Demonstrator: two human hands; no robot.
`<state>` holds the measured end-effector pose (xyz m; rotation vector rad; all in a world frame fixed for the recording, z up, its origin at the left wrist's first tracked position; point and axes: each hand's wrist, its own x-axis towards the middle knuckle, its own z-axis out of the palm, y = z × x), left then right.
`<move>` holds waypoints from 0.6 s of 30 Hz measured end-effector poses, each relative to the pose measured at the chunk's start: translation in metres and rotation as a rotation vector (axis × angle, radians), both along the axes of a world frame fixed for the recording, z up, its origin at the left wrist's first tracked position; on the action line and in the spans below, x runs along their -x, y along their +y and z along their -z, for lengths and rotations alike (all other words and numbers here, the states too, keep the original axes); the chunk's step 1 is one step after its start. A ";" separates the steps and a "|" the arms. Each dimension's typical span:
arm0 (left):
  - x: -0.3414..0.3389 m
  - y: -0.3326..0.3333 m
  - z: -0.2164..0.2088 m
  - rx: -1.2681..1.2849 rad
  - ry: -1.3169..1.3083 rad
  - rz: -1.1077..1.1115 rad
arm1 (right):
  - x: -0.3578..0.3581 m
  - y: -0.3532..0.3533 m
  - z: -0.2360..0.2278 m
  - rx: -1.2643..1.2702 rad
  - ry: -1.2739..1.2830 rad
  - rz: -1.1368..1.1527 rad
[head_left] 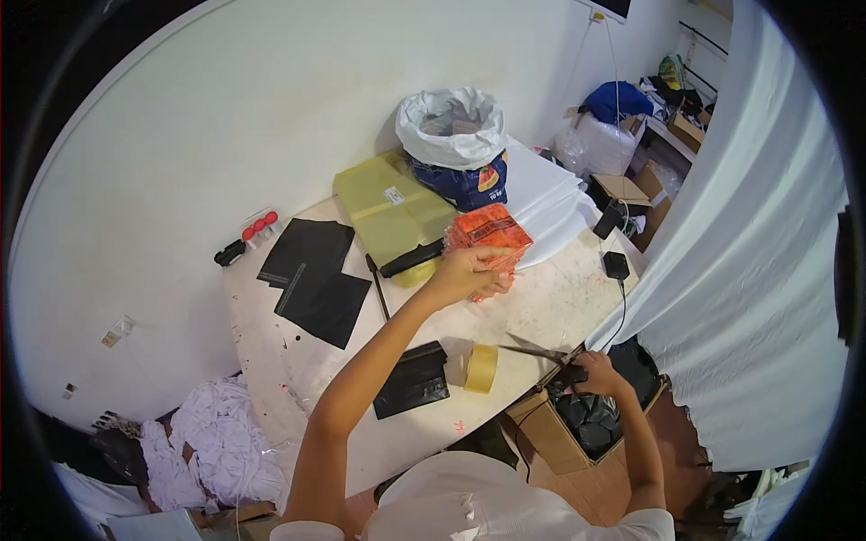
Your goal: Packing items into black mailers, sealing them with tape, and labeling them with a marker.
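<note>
My left hand point(471, 275) reaches out over the table and grips the near side of an orange packet stack point(492, 230) in clear plastic wrap. In my right hand point(597, 374), near the table's right edge, is a pair of scissors point(534, 350). The blades stand apart and point left over the tabletop; my fingers partly cover the dark handles. A roll of yellowish tape point(481, 368) stands left of the blades. Beside the tape lies a folded black plastic bag point(411, 382). A black roll-shaped thing point(412, 260) sits just left of the orange stack.
Flat black bags point(323, 307) cover the table's left part. Behind stand a yellow wrapped package point(388, 203) and a blue-and-white sack point(458, 176). An open cardboard box point(552, 440) with black plastic sits below the right edge. A black adapter point(616, 265) trails a cable. White curtain point(740, 270) hangs right.
</note>
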<state>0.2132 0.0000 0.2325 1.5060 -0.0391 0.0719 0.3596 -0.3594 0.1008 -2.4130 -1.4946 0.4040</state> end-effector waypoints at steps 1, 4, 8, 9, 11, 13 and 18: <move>0.000 -0.001 -0.002 0.006 0.002 -0.001 | 0.005 -0.004 -0.019 0.000 0.033 0.050; -0.003 -0.004 -0.007 -0.045 0.000 -0.009 | 0.010 -0.016 -0.053 -0.042 0.057 0.070; -0.008 -0.002 -0.005 -0.019 0.002 -0.009 | 0.023 -0.009 -0.091 -0.148 0.060 0.043; -0.007 -0.001 -0.005 -0.004 0.008 -0.028 | 0.025 -0.004 -0.095 -0.176 0.030 -0.013; -0.009 0.000 -0.004 0.022 0.003 -0.015 | 0.028 0.004 -0.094 -0.186 0.030 -0.025; -0.009 0.000 -0.002 0.045 -0.002 -0.010 | 0.031 0.014 -0.091 -0.198 0.031 -0.044; -0.010 0.000 0.001 0.062 -0.007 -0.015 | 0.032 0.032 -0.078 -0.246 0.075 -0.094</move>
